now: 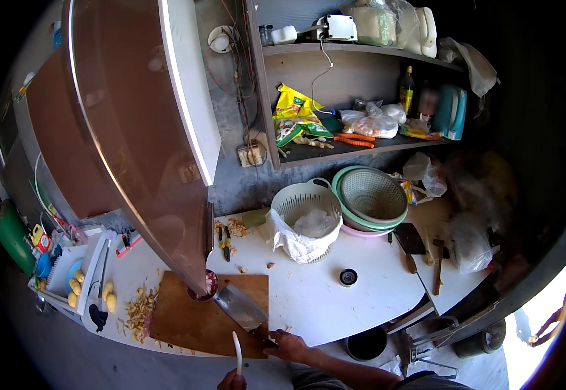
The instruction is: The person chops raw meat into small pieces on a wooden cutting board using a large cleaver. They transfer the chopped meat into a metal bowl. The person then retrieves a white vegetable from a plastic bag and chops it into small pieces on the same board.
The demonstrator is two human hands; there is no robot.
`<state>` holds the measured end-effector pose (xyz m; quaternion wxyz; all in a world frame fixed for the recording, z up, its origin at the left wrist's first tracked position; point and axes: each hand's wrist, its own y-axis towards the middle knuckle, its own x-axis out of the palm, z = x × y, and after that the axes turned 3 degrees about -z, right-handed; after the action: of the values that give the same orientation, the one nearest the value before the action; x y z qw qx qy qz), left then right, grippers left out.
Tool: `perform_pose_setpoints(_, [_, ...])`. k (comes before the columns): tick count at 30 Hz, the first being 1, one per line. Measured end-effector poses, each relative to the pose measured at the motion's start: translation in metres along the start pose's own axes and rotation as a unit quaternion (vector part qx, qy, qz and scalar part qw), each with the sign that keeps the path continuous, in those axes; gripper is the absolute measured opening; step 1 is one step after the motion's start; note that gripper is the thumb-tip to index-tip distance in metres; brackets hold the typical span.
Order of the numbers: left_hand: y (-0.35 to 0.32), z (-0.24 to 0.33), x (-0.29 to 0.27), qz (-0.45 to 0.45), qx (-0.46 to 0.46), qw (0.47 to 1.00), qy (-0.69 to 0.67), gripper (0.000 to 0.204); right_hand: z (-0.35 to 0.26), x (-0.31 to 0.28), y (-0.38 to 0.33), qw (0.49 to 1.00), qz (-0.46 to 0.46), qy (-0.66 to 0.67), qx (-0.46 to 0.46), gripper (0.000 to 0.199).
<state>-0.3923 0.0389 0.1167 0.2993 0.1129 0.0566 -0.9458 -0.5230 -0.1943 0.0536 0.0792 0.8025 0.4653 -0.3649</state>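
My left hand (pixel 232 381), low in the view, is closed around the bottom of a long, slim white vegetable (pixel 238 351) that stands upright and curves slightly. Its exact kind I cannot make out. To the right, my right hand (pixel 288 346) grips the dark handle of a cleaver (pixel 241 308). The broad blade slants up and left over the wooden cutting board (pixel 185 322). Near the blade's far end is a small bowl (pixel 209 294) with pale pinkish pieces in it, partly hidden by the brown cabinet door.
The brown door (pixel 133 143) juts over the board's far edge. Peelings (pixel 141 312) and potatoes (pixel 109 297) lie left. Pliers (pixel 225 243), a white basket (pixel 306 231), a nested colander (pixel 374 195), a black round lid (pixel 348 277) and a hammer (pixel 437 266) share the white table (pixel 315 305).
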Motion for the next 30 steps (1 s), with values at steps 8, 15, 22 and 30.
perform_pose_setpoints(8, [0.071,-0.038,-0.047,0.054,0.002,0.993,0.104,0.024,0.01,0.033,0.073,0.997,-0.054,-0.028,0.047,0.064])
perform_pose_setpoints(15, [0.101,-0.093,-0.103,0.128,0.034,0.974,0.187,0.026,-0.031,0.003,0.079,0.992,-0.043,-0.095,0.077,0.043])
perform_pose_setpoints(22, [0.135,-0.128,-0.148,0.128,0.054,0.976,0.167,0.023,-0.03,0.002,0.052,0.989,0.088,-0.117,0.009,0.042])
perform_pose_setpoints(30, [0.17,-0.137,-0.187,0.047,0.017,0.98,0.19,0.027,-0.095,0.005,-0.018,0.988,0.094,-0.074,0.1,0.051])
